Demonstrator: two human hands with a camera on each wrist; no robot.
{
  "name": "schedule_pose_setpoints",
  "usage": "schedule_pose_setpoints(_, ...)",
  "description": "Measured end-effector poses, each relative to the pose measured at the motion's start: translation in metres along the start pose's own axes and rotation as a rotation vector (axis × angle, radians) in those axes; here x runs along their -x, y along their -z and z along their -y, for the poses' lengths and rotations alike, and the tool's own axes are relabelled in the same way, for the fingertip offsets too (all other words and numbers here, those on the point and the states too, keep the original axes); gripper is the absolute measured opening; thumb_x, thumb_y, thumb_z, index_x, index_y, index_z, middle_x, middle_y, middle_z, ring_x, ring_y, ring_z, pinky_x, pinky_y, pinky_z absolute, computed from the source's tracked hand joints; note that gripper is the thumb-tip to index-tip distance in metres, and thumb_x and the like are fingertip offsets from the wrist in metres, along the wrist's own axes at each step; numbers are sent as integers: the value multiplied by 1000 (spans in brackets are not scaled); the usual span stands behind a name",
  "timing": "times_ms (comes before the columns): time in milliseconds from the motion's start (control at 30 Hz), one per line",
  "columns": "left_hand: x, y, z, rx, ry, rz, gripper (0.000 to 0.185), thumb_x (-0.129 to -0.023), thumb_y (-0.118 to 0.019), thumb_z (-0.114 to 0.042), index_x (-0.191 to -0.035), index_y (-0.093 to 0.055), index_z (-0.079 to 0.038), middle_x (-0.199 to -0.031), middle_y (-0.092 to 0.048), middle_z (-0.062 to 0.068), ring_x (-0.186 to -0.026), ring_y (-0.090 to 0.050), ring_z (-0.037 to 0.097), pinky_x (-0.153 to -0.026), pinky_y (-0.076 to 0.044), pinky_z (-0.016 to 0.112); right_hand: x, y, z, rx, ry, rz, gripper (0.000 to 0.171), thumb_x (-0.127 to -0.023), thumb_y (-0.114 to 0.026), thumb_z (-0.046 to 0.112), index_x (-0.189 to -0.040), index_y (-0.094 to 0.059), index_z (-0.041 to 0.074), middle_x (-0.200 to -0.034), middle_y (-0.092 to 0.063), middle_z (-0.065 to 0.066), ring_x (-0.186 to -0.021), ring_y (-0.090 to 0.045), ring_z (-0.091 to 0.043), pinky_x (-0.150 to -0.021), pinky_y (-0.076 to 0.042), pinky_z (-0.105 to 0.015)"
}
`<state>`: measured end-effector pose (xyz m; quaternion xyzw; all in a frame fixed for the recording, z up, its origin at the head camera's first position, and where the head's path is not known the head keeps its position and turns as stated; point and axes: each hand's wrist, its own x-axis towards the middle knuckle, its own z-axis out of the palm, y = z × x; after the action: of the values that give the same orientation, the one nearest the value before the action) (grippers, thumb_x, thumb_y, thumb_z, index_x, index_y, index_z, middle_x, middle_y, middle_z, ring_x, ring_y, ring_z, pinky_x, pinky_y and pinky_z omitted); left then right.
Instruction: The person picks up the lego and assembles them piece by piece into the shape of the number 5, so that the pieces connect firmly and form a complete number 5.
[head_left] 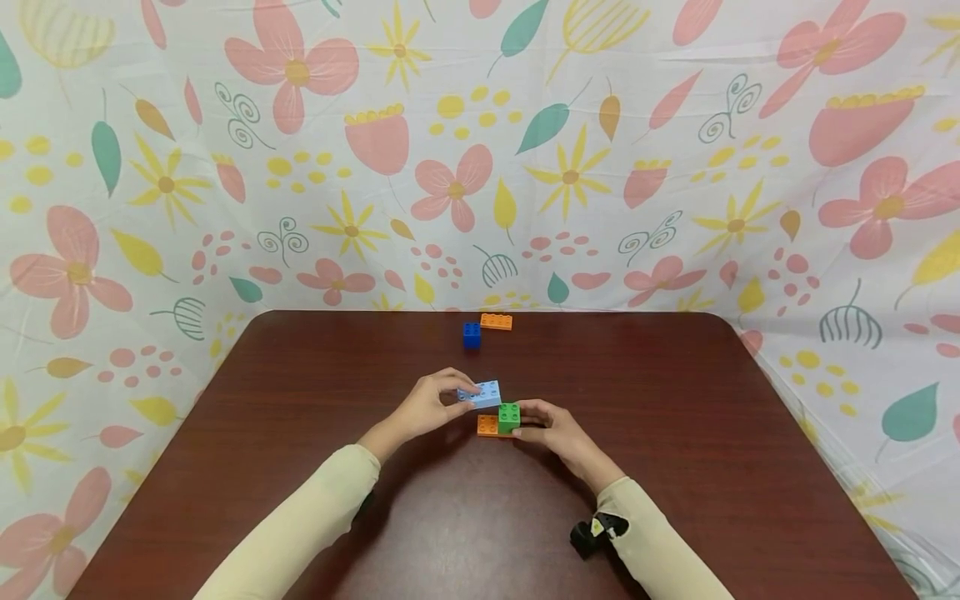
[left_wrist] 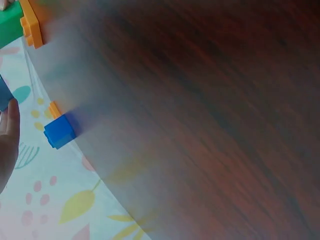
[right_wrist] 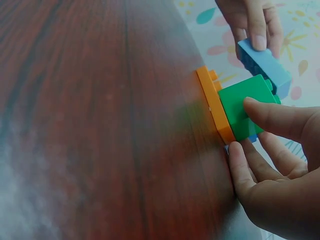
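My left hand (head_left: pixel 426 407) pinches a light blue toy brick (head_left: pixel 489 394), its studs facing up in the head view. The right wrist view shows this light blue brick (right_wrist: pixel 270 66) beyond a green brick (right_wrist: pixel 244 111), with fingertips on its side. The green brick (head_left: pixel 509 417) stands on the right part of a thin orange brick (head_left: pixel 487 426) that lies on the table, and two orange studs show to its left. Thumb and fingers of my right hand (head_left: pixel 564 437) grip the green brick from the right.
Farther back on the brown table (head_left: pixel 337 367) stands a dark blue brick (head_left: pixel 472 336). Just behind it lies another thin orange brick (head_left: pixel 496 322), close to the table's back edge. A flower-patterned cloth (head_left: pixel 465 108) hangs behind the table.
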<state>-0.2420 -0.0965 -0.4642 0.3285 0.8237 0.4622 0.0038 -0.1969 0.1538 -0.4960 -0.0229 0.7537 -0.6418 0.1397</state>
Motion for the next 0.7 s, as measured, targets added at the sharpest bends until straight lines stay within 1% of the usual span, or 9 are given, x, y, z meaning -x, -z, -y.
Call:
schedule_pose_setpoints(67, 0, -1, -3, -4, 1, 13, 21, -85, -74, -8, -106, -74, -9, -108, -64, 3, -100, -60, 21, -78, -55, 43, 0, 0, 0, 2, -3, -2, 43, -85, -72, 6, -126, -59, 5, -121, -61, -11, -112, -55, -27, -86, -52, -36)
schedule_pose_setpoints(167, -1, -2, -8, -21, 10, 36, 21, -86, -73, -11, -107, -74, -12, -110, -64, 1, -100, -60, 18, -76, -54, 38, 0, 0, 0, 2, -1, -1, 43, -85, -72, 6, -126, -59, 4, -121, -61, -11, -112, -55, -27, -86, -52, -35)
schedule_pose_setpoints(300, -1, -5, -12, -31, 13, 62, 21, -86, -73, -12, -107, -74, -13, -111, -63, -1, -101, -60, 17, -78, -54, 33, 1, 0, 1, -3, -1, 4, 44, -85, -72, 7, -126, -58, 4, -122, -60, -12, -113, -55, -27, -87, -51, -36)
schedule_pose_setpoints(400, -2, -8, -13, -39, 6, 73, 22, -86, -73, -11, -107, -74, -13, -110, -63, -1, -101, -60, 16, -78, -54, 33, 1, 0, 1, -3, -7, 6, 44, -85, -72, 8, -127, -58, 5, -123, -60, -12, -114, -54, -28, -88, -51, -36)
schedule_pose_setpoints(567, -3, -11, -12, -52, -13, 89, 24, -85, -74, -10, -108, -74, -12, -109, -63, 0, -100, -60, 16, -75, -54, 32, 2, 0, 3, -2, -12, 5, 44, -85, -72, 9, -127, -58, 5, -124, -59, -12, -115, -53, -28, -89, -50, -38)
schedule_pose_setpoints(700, -3, -12, -11, -58, -25, 106, 25, -85, -74, -9, -109, -74, -12, -108, -63, 1, -99, -60, 17, -74, -55, 34, 2, 0, 4, -6, -14, 3, 44, -85, -72, 8, -127, -58, 5, -124, -59, -12, -115, -53, -28, -89, -50, -38)
